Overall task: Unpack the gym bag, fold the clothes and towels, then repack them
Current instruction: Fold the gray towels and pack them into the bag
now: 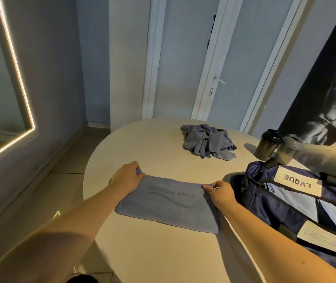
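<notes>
Both my arms reach forward over the table (pixel 142 144). My left hand (pixel 127 177) and right hand (pixel 219 190) each pinch a far corner of the folded towel (pixel 169 207), it seems. It lies flat, long axis left-to-right, beside the gym bag (pixel 297 203).

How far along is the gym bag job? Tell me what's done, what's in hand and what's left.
Done: some unpacking; a towel and a crumpled grey heap lie on the table, out of the gym bag. In hand: the left hand and right hand each grip a far corner of the flat towel, mid-fold. Left: fold the heap, then repack; the bag's inside is hidden.
</notes>
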